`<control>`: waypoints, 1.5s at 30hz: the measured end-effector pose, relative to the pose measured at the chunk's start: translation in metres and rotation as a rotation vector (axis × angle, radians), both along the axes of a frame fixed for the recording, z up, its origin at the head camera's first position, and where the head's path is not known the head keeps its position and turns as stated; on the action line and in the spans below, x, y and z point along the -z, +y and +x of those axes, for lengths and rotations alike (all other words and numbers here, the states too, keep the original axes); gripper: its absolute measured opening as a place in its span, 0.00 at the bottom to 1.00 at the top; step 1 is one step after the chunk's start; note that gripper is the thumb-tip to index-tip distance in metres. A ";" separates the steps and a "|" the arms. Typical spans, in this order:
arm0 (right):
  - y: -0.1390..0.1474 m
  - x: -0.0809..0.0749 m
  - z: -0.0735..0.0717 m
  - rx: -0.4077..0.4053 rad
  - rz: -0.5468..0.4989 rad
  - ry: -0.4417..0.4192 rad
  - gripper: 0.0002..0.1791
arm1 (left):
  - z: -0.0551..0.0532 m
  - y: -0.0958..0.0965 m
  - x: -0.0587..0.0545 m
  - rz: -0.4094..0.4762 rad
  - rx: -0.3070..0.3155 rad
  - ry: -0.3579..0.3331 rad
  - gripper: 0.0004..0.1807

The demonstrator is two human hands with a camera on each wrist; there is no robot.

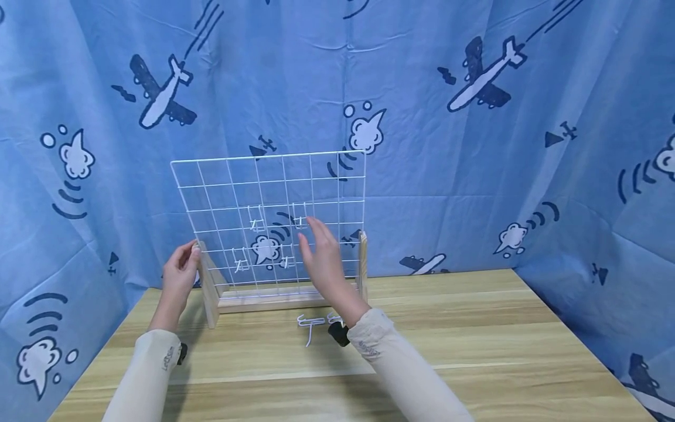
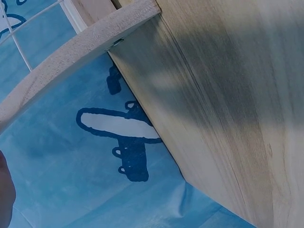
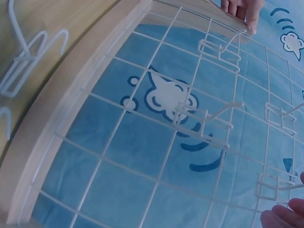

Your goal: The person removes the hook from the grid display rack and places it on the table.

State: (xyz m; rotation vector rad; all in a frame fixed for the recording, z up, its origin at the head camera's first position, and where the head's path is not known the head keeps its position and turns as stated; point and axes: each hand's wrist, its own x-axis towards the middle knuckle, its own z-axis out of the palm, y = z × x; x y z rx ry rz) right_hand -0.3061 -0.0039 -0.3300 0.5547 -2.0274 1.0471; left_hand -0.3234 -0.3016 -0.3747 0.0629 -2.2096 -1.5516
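Note:
A white wire grid panel [image 1: 271, 187] stands in a wooden stand [image 1: 279, 302]. My left hand [image 1: 179, 272] grips the top of the stand's left post [image 1: 207, 287] between thumb and fingers; the left wrist view shows only a bit of that hand at its edge. Several white wire hooks [image 3: 204, 121] hang on the grid in two rows. Beside the upper right hook [image 3: 268, 186] is my right hand [image 1: 328, 264], its fingers loosely extended. Contact between fingertips and hook is unclear. On the table in front of the stand lies a loose hook [image 1: 310, 322].
Partly behind my right wrist, another loose hook [image 1: 333, 317] lies on the wooden table [image 1: 474, 340]. A blue curtain [image 1: 422, 164] with printed planes and clouds surrounds the table at the back and sides. The stand's right post [image 1: 362, 264] is beyond my right forearm.

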 end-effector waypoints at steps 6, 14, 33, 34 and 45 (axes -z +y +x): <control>-0.005 0.000 -0.002 0.008 -0.044 0.020 0.18 | -0.001 0.001 0.000 0.010 -0.008 0.003 0.27; -0.009 -0.002 -0.005 0.016 -0.056 0.027 0.17 | -0.002 0.001 0.000 0.017 -0.019 -0.003 0.27; -0.013 -0.009 -0.011 0.059 -0.021 0.044 0.14 | -0.002 0.001 0.001 0.001 -0.020 0.003 0.27; -0.013 -0.009 -0.011 0.058 -0.019 0.047 0.13 | -0.002 0.001 0.001 0.001 -0.022 0.006 0.27; -0.013 -0.008 -0.015 0.058 0.013 0.078 0.13 | -0.001 0.000 0.001 -0.016 -0.016 0.015 0.28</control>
